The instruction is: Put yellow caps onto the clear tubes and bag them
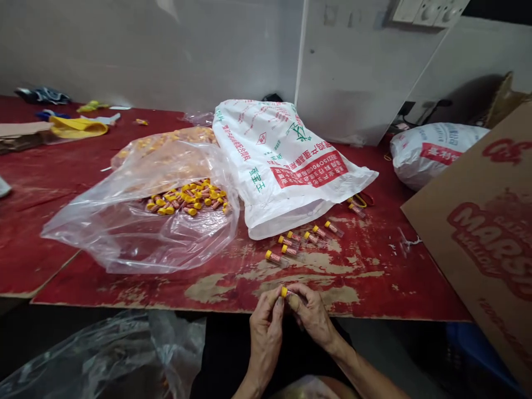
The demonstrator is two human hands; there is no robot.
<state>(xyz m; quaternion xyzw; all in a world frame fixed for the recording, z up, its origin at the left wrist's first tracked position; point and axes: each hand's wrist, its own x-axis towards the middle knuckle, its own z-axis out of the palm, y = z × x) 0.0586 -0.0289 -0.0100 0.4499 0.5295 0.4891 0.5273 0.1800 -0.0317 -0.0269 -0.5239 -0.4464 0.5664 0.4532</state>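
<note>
Just over the table's front edge, both my hands meet around one small yellow-capped tube (284,291). The fingertips of my left hand (266,321) pinch it at the yellow cap. My right hand (312,315) closes around its other end, so most of the tube's body is hidden. Beyond my hands, several clear tubes with yellow caps and reddish contents (290,250) lie loose on the red table (233,299). An open clear plastic bag (137,244) to the left holds a heap of the same kind of tubes (191,197).
A white printed woven sack (282,166) lies mid-table, its mouth toward me. At right stand a cardboard box (477,221) and another white sack (432,152). Yellow cloth (78,127) and brown cardboard (25,136) lie far left. Clear plastic (124,354) hangs below the table edge.
</note>
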